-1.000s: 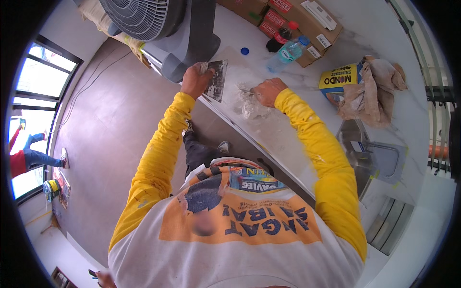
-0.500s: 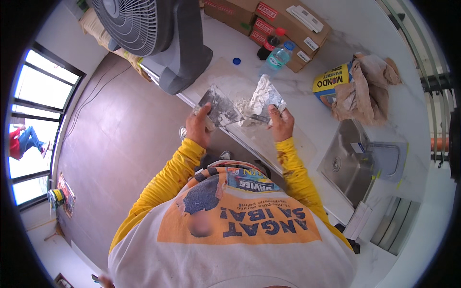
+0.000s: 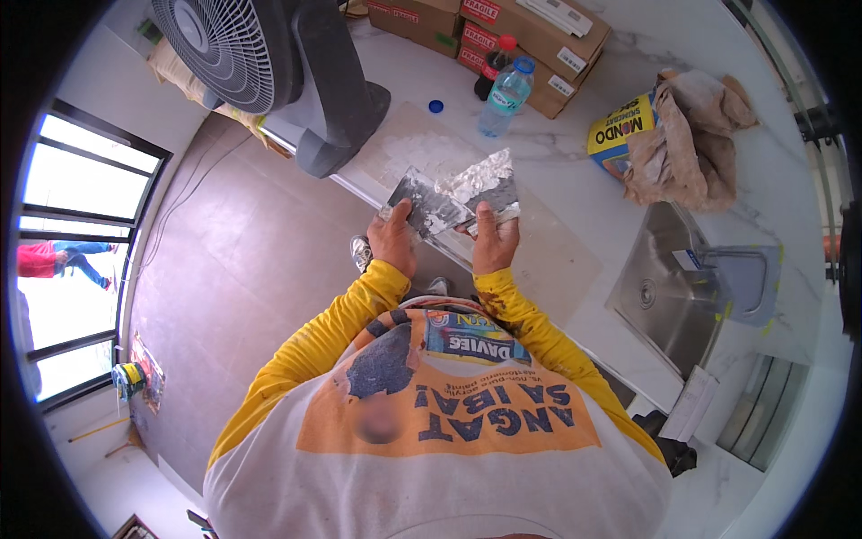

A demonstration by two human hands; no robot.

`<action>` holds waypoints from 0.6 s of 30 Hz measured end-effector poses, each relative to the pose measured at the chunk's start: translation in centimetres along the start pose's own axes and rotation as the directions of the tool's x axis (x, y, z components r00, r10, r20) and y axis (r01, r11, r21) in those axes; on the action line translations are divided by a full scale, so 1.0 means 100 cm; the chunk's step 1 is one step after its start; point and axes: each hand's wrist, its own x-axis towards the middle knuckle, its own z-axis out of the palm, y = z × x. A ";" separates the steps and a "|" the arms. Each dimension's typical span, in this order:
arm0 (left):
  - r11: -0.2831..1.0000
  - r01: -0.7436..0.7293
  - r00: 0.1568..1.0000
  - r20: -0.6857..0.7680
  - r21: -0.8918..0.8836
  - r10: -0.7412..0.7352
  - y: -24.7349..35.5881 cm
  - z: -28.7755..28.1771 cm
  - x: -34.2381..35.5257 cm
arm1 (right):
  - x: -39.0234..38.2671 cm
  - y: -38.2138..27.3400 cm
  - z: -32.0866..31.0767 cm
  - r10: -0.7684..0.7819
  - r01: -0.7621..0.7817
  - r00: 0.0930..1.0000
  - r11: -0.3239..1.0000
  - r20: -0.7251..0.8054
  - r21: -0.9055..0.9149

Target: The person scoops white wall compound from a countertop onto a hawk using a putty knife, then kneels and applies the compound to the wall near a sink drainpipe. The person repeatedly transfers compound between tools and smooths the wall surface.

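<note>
The left hand [image 3: 392,242] has its fingers closed around a flat scraper [image 3: 422,195]; the right hand [image 3: 494,244] has thumb and fingers gripping a second scraper [image 3: 499,196], which carries white paste [image 3: 476,176]. The two scrapers appear to meet over the counter [image 3: 570,162], right of the fan [image 3: 229,54]. I note a water bottle [image 3: 506,101] right of the fan, and the sink [image 3: 660,296] farther right.

A grey, white-smeared left blade [image 3: 435,205] meets a tilted right blade [image 3: 499,195] heaped with white paste [image 3: 478,178].
</note>
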 end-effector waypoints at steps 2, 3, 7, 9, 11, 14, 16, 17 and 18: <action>0.969 -0.208 0.978 0.050 0.134 0.203 0.000 0.002 -0.001 | -0.001 -0.002 -0.001 -0.020 0.022 0.998 0.999 0.065 -0.027; 0.887 -0.390 0.921 0.120 0.245 0.372 0.001 0.003 -0.001 | -0.001 -0.003 -0.003 -0.006 0.008 0.996 1.000 0.087 -0.022; 0.871 -0.372 0.926 0.187 0.320 0.327 0.015 0.008 0.008 | 0.008 -0.011 -0.016 0.089 -0.055 0.973 0.986 0.215 -0.158; 0.839 -0.361 0.932 0.196 0.407 0.306 0.020 0.013 0.016 | 0.019 -0.016 -0.026 0.060 0.036 0.951 0.953 0.304 -0.300; 0.810 -0.390 0.919 0.236 0.437 0.315 0.021 0.019 0.021 | 0.030 -0.022 -0.034 0.107 0.053 0.915 0.924 0.389 -0.379; 0.820 -0.400 0.908 0.297 0.409 0.295 0.019 0.028 0.027 | 0.046 -0.035 -0.040 0.223 0.014 0.850 0.896 0.477 -0.444; 0.865 -0.369 0.911 0.316 0.341 0.264 0.018 0.033 0.032 | 0.056 -0.047 -0.040 0.262 0.038 0.833 0.851 0.486 -0.523; 0.847 -0.387 0.905 0.324 0.363 0.275 0.018 0.035 0.035 | 0.061 -0.053 -0.040 0.236 0.080 0.824 0.851 0.515 -0.518; 0.830 -0.416 0.892 0.342 0.371 0.294 0.017 0.036 0.038 | 0.067 -0.060 -0.040 0.235 0.103 0.817 0.839 0.527 -0.534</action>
